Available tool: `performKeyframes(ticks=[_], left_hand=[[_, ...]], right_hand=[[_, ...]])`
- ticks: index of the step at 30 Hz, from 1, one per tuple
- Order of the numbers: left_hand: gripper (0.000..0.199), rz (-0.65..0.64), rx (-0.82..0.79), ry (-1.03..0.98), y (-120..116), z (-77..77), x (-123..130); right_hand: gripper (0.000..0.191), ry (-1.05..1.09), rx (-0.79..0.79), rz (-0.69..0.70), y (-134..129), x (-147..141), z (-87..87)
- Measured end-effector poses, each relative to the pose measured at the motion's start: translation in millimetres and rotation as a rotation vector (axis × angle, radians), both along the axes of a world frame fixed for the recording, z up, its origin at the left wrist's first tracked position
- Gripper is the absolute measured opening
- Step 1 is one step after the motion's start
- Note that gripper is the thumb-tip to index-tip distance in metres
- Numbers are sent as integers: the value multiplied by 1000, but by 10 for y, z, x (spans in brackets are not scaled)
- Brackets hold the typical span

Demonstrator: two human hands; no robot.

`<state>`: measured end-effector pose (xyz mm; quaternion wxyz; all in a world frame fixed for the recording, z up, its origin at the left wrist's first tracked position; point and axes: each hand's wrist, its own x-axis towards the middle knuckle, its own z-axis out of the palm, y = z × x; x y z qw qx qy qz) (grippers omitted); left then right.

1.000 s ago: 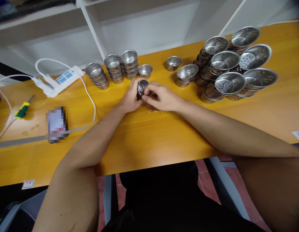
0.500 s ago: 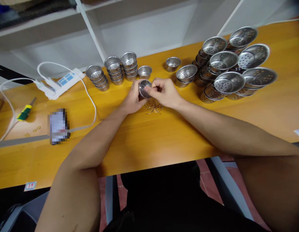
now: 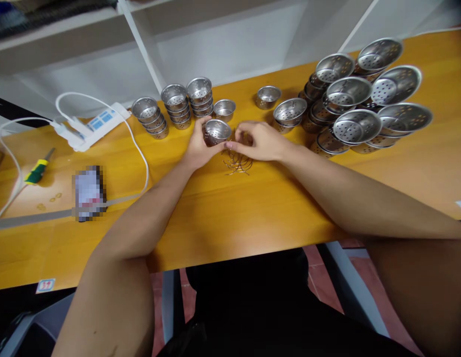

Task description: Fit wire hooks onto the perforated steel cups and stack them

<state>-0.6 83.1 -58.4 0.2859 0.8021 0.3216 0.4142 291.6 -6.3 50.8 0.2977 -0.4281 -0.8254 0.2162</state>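
My left hand (image 3: 201, 147) is wrapped round a small perforated metal cup (image 3: 218, 130), which stands upright with its mouth facing up. Close by on the right is my right hand (image 3: 260, 141), its fingers curled inward and its thumb reaching toward my left thumb near the cup's lower rim. Whatever lies between those right fingers is too small or hidden to make out. Under and in front of the hands, a loose heap of thin curved wires (image 3: 237, 164) lies on the table, partly covered by the right hand.
Stacked perforated cups (image 3: 174, 97) stand behind on the left, with single cups (image 3: 268, 96) farther back. Larger stacked cups (image 3: 357, 128) crowd the right. On the left are a power strip (image 3: 99, 128), a white cable, a screwdriver (image 3: 37, 171) and a blurred phone (image 3: 89, 192).
The cup in my left hand has tipped from facing me to upright and shifted slightly left. My right thumb has come out of its mouth and down to its near side.
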Motion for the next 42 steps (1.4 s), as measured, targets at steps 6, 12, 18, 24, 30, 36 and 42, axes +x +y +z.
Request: performKeyframes(ticks=[6,12,18,24,30,36,42], left_hand=[[111,-127,-149,-60,-235,174,101],[118,-100,-125,-32,-227,135,101],[99,-19,-151,18,-159,122,46],[71,-16,-154,49,-252,249,38],[64,0,-112,70,-238,234,56],[60,0,-103,81,-281,266,71],[52,2,-76,116,-324,316,80]], right_hand=[[97,100,35,-47,45,-155,-79],[63,58,-11,-12,305,-120,181],[45,-3,-99,-190,900,-120,759],[25,-175,-201,-220,1168,-348,786],[29,-263,-198,-250,1177,-364,789],[40,-358,-262,-267,1171,-405,845],[68,-435,-326,-215,1076,-395,1031]])
